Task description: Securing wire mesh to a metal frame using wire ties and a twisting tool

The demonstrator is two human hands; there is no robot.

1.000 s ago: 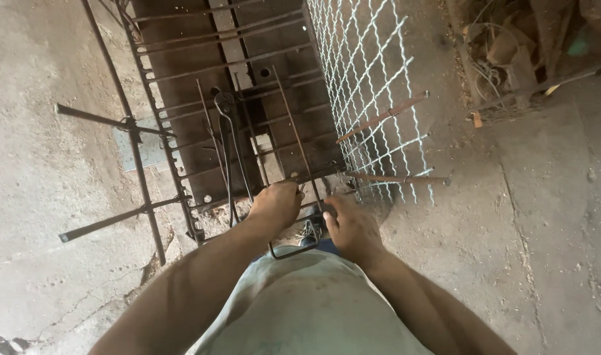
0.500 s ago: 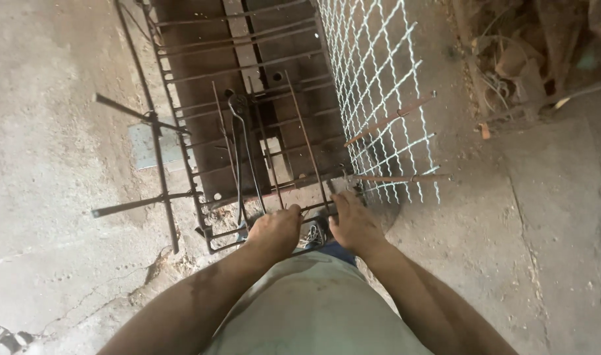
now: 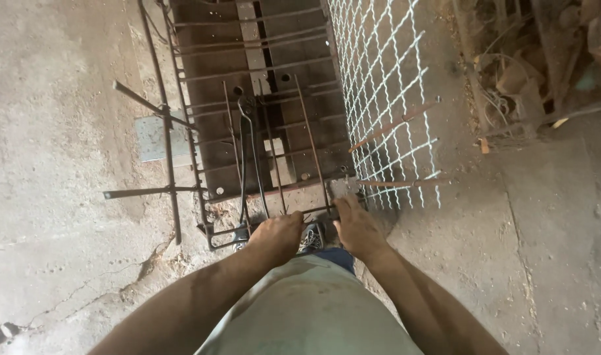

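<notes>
A rusty metal grille frame (image 3: 202, 164) of thin rods lies flat on the concrete floor below me. My left hand (image 3: 277, 235) is closed over the near end of the frame, where two long loose rods (image 3: 251, 164) run down to it. My right hand (image 3: 354, 223) rests on the frame's near right corner, fingers pressed on a small flat metal plate (image 3: 344, 187). A sheet of white diamond wire mesh (image 3: 386, 92) lies just right of the frame, next to my right hand.
Crossed dark bars (image 3: 159, 151) stick out left of the frame over a small grey plate (image 3: 152, 138). A heap of scrap metal and debris (image 3: 537, 66) sits at the top right. Cracked concrete floor (image 3: 64, 263) surrounds everything.
Both hands have slid slightly down and right along the frame's near end as my view shifted; the right hand now reaches the small plate at the corner.
</notes>
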